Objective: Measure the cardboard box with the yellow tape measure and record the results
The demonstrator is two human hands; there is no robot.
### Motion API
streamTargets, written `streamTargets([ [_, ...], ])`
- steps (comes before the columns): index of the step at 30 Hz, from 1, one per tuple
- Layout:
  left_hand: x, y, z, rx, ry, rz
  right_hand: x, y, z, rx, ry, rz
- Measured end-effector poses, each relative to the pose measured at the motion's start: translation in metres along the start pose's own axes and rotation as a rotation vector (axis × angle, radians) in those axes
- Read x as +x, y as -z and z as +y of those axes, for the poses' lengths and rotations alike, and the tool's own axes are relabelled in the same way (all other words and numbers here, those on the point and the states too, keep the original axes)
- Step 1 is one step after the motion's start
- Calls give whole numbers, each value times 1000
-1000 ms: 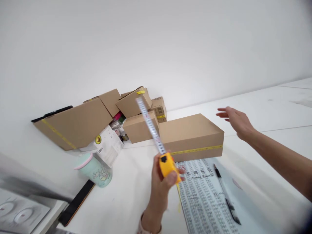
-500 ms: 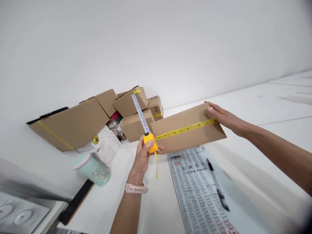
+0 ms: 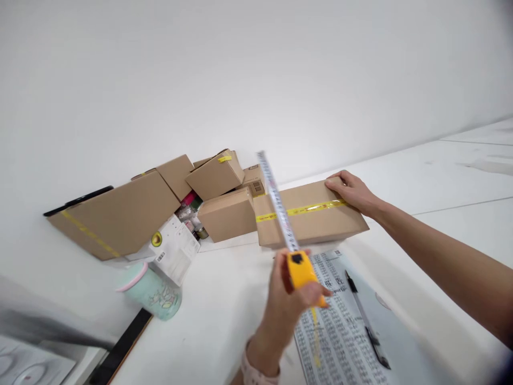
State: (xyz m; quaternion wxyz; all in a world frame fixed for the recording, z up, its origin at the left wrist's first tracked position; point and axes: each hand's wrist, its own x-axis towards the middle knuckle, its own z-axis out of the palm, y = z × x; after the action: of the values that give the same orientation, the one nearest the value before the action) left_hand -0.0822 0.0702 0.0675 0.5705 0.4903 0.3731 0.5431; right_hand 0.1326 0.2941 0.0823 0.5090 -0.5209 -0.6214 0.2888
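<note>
My left hand (image 3: 286, 299) is closed around a yellow tape measure (image 3: 302, 271). Its white blade (image 3: 278, 203) is pulled out, pointing up and away, and passes in front of a brown cardboard box (image 3: 316, 227). A yellow strap hangs blurred below the case. With my right hand (image 3: 352, 191) I grip the box by its far right end, thumb on the near face and fingers behind the top edge. Yellow printed tape (image 3: 308, 209) runs along the box. Under my left hand lies a printed report (image 3: 332, 331), with a black pen (image 3: 366, 321) on it.
Several cardboard boxes (image 3: 228, 214) are stacked against the wall at the left, beside a large taped box (image 3: 120, 214). In front of them are a white package (image 3: 176, 248) and a mint-green cup (image 3: 154, 291). A dark bar (image 3: 124, 345) lies at lower left.
My left hand has moved right and nearer, taking the tape measure off the box's left end. The box has tilted, showing more of its top; my right hand keeps hold of it.
</note>
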Motion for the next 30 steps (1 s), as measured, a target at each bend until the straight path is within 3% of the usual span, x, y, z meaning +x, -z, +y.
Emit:
streamTargets([
  [5,0,-24,-41,-105,205,-102,13,1,-4,-131,182,-103],
  [11,4,-14,-45,-130,211,-113,23,-1,-11,-480,482,-162],
  [20,-7,-9,-57,-187,262,-130,23,-11,-14,-838,570,-173],
  [30,-10,-15,-74,-167,273,-112,16,-8,-17,-852,566,-176],
])
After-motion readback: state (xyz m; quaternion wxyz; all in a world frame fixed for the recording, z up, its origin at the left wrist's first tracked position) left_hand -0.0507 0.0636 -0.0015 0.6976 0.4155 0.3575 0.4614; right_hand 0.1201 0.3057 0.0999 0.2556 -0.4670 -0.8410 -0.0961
